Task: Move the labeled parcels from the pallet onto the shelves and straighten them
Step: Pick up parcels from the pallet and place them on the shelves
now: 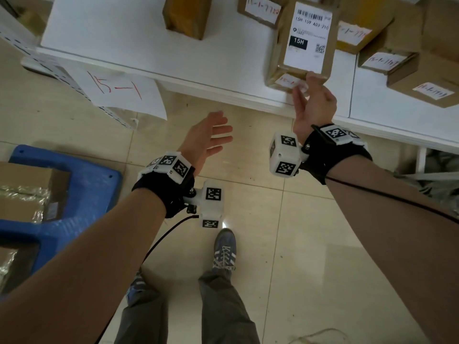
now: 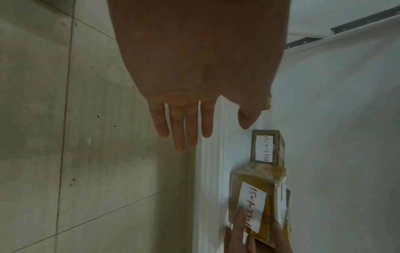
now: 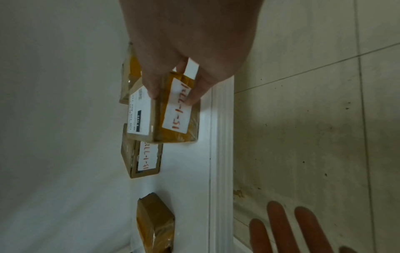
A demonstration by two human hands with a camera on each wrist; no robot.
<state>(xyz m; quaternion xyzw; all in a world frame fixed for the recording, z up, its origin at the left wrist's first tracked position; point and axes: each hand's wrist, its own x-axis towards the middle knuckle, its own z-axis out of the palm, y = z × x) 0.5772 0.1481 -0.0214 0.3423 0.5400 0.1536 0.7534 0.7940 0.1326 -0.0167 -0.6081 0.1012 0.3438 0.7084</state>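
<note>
Left hand (image 1: 207, 137) — nearest item in the head view; palm up, fingers straight and spread, holding nothing; hangs over the tiled floor (image 1: 285, 244), short of the shelf (image 1: 149, 55) edge.

Right hand (image 1: 314, 103) — raised to the shelf front; thumb and fingers pinch the near end of the held parcel (image 1: 301, 43); in the right wrist view the fingertips (image 3: 192, 97) lie on the handwritten end label (image 3: 177, 111), thumb on the adjoining face.

Held parcel — brown taped box with a printed shipping label on top; sits at the front of the shelf, its near end apparently raised a little, though contact cannot be confirmed; long axis runs away from the grip toward the shelf back, slightly skewed to the front edge; the bulk lies beyond the fingers, so a push along that axis seats it; a small twist squares it.

Neighbouring parcels (image 1: 407, 75) — close on the right; another box (image 1: 186, 13) well apart to the left; right hand is the nearer by far.

Blue pallet (image 1: 82, 184) — lower left, on the floor; boxes remain on it.
</note>
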